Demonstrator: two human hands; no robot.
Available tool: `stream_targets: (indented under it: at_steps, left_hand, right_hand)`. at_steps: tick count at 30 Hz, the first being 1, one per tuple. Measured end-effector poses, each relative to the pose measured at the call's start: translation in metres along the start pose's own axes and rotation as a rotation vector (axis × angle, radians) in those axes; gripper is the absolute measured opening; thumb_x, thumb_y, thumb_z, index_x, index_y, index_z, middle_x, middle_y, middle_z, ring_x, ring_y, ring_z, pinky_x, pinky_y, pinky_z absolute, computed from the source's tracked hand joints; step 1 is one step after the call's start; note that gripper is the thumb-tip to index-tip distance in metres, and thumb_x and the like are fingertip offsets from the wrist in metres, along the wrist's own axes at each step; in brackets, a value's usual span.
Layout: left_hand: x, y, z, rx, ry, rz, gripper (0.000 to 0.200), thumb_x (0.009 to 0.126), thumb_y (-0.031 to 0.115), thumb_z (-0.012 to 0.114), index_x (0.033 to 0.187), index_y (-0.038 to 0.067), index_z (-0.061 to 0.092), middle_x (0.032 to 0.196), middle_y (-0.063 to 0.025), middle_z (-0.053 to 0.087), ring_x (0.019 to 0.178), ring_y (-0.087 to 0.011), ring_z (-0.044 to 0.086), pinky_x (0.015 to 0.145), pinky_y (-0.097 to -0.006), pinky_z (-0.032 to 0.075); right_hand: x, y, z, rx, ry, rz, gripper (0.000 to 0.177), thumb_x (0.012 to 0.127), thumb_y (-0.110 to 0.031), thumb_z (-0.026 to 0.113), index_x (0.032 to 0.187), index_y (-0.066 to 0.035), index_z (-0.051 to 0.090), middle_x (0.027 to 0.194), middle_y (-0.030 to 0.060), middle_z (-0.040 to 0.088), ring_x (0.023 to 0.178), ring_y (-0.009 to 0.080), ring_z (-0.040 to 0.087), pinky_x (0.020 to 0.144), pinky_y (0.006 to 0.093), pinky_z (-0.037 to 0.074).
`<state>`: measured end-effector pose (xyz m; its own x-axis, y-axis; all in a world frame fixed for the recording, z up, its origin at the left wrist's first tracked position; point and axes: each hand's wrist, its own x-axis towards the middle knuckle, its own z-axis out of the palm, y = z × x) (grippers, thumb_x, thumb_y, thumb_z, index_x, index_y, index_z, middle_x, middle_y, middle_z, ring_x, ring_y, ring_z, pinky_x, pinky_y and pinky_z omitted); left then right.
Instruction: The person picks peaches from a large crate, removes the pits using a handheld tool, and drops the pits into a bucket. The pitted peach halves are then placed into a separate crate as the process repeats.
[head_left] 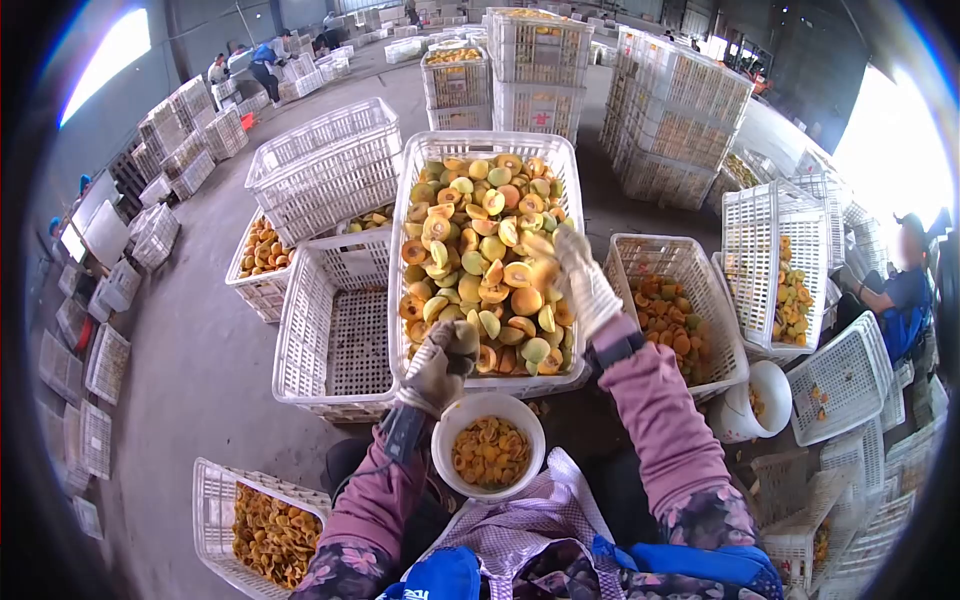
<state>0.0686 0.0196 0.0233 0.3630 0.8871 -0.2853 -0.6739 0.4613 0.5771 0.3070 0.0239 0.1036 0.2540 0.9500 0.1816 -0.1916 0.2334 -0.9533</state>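
Observation:
A white crate (412, 205) full of halved yellow and orange fruit (485, 235) stands in front of me. My left hand (437, 372), in a dirty white glove, is closed around a greenish-brown fruit (462, 340) at the crate's near left edge. Above the crate's right side is my right hand (588, 282), gloved too; its fingers are smeared by motion beside an orange fruit piece, and its hold cannot be made out. A white bucket (443, 450) with orange fruit pieces (490, 452) sits just below the crate, between my forearms.
An open crate (335, 400) stands on the left, and a crate of orange fruit (740, 365) on the right. A second bucket (775, 405) is beyond it. Lower left is a crate of cut pieces (275, 535). A person (905, 285) sits far right; stacked crates (675, 110) rise behind.

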Motion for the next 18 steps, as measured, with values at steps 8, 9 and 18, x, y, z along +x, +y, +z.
stream_targets:
  at_steps: [8, 9, 18]
  left_hand:
    - [0.006, -0.002, -0.025, -0.062, -0.269, 0.005, 0.025, 0.096, 0.025, 0.045, 0.111, 0.007, 0.054, 0.098, -0.0068, 0.059, 0.083, -0.0193, 0.059, 0.064, -0.0259, 0.050]
    - [0.002, -0.002, -0.020, -0.035, -0.196, 0.025, 0.026, 0.096, 0.024, 0.045, 0.113, 0.006, 0.053, 0.098, -0.0068, 0.059, 0.081, -0.0194, 0.059, 0.061, -0.0252, 0.049]
    - [-0.013, 0.005, -0.016, -0.046, -0.144, 0.002, 0.035, 0.092, 0.017, 0.051, 0.125, 0.009, 0.042, 0.109, -0.0087, 0.053, 0.095, -0.0199, 0.057, 0.078, -0.0318, 0.052]
  right_hand:
    - [-0.048, 0.083, -0.005, -1.260, 0.116, -0.262, 0.040, 0.071, -0.023, 0.071, 0.104, -0.007, 0.055, 0.101, 0.0169, 0.057, 0.093, 0.0375, 0.055, 0.080, 0.0445, 0.046]
    - [-0.044, 0.090, -0.007, -1.269, 0.118, -0.254, 0.040, 0.071, -0.023, 0.071, 0.104, -0.007, 0.055, 0.101, 0.0169, 0.057, 0.093, 0.0375, 0.055, 0.080, 0.0445, 0.046]
    - [0.042, 0.038, 0.021, -0.915, 0.261, -0.534, 0.039, 0.075, -0.011, 0.070, 0.111, -0.010, 0.053, 0.100, 0.0173, 0.058, 0.088, 0.0339, 0.059, 0.077, 0.0392, 0.050]
